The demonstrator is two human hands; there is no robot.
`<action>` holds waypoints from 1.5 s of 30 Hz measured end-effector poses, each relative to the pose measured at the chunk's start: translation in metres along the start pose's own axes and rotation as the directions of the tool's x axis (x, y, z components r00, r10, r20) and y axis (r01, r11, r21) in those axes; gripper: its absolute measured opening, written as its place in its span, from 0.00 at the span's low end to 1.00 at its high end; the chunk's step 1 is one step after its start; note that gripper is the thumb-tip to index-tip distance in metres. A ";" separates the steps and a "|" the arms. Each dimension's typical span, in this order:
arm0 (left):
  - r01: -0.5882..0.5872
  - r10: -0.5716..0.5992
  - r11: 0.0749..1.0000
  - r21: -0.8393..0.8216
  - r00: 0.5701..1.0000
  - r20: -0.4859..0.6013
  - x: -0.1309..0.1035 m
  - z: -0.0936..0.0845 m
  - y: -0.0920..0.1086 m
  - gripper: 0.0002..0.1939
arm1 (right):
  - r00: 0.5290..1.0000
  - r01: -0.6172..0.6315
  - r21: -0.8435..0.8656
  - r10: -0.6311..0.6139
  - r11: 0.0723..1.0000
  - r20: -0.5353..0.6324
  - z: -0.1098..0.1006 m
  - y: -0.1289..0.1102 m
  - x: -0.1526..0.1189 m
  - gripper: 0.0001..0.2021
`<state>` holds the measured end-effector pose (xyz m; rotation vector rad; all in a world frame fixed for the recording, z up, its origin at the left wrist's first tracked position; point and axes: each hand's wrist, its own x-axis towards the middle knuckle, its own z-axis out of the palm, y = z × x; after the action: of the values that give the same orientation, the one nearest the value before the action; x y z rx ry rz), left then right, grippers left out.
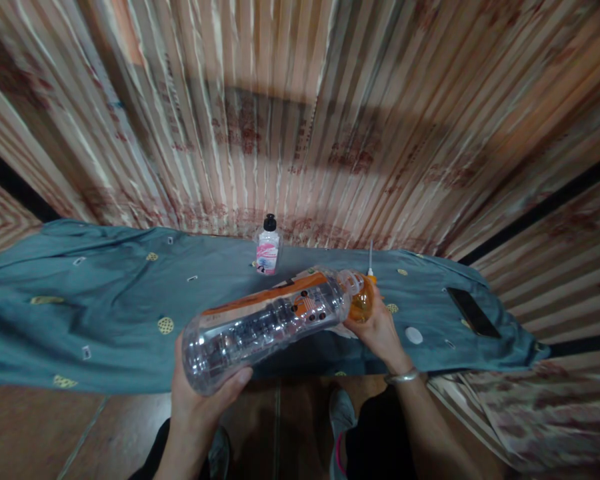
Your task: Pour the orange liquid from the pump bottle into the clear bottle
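Looks domestic, a curtained nook; exact room unclear. Pleated curtain [280, 160], reddish print, behind and at both sides; dark bars [17, 181] against it. Tabletop [125, 287] draped in teal patterned cloth [105, 347]. Brownish tiled floor [110, 433]. Everyday articles: dark phone [473, 311], small pink-labelled bottle [267, 257].

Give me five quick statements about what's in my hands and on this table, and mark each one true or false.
1. The left hand holds the base end of the large clear bottle. True.
2. The large clear bottle stands upright. False: it is held tilted.
3. The right hand holds an orange container. True.
4. The right wrist is bare. False: it wears a silvery bracelet.
5. The pink-labelled bottle has a black cap. True.
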<state>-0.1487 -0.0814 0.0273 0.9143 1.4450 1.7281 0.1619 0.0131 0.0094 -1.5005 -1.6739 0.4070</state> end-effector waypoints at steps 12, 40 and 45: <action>0.000 0.000 1.000 -0.013 1.000 0.014 -0.001 0.002 0.006 0.46 | 1.000 0.023 -0.001 -0.023 1.000 -0.016 0.000 -0.003 0.001 0.44; 0.020 -0.020 1.000 -0.007 1.000 0.013 -0.002 0.002 0.009 0.44 | 1.000 0.020 -0.012 -0.020 1.000 -0.021 -0.002 -0.003 0.000 0.44; 0.021 -0.021 1.000 0.006 1.000 0.012 -0.002 0.002 0.007 0.43 | 1.000 0.014 0.002 -0.014 1.000 -0.024 -0.001 -0.004 -0.001 0.45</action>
<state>-0.1468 -0.0828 0.0346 0.9087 1.4480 1.7011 0.1598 0.0110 0.0127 -1.4858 -1.6641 0.3815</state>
